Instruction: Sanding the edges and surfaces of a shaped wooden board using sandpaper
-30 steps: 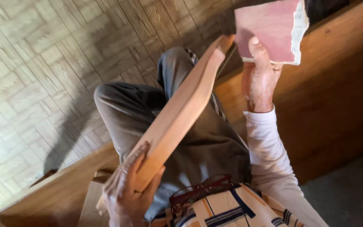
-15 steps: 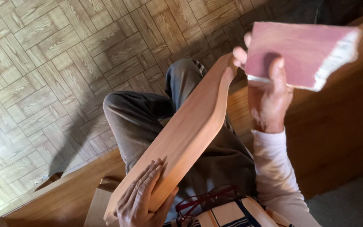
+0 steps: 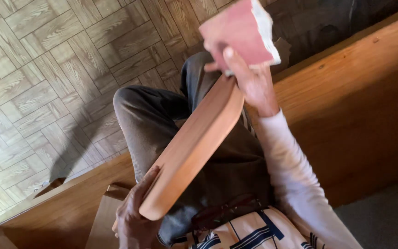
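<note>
A long smooth wooden board with rounded ends lies slanted across my lap. My left hand grips its near end at the bottom of the view. My right hand holds a pink sanding block with a white edge against the board's far end. My grey trousers show beneath the board, and a white sleeve covers my right arm.
A wooden bench runs from lower left to upper right under me. Parquet-pattern floor fills the left. A cardboard piece lies by my left hand. Glasses hang on my striped shirt.
My right hand has swung the pink block from up at the right edge down and leftward onto the board's far end. My left hand keeps its hold on the near end.
</note>
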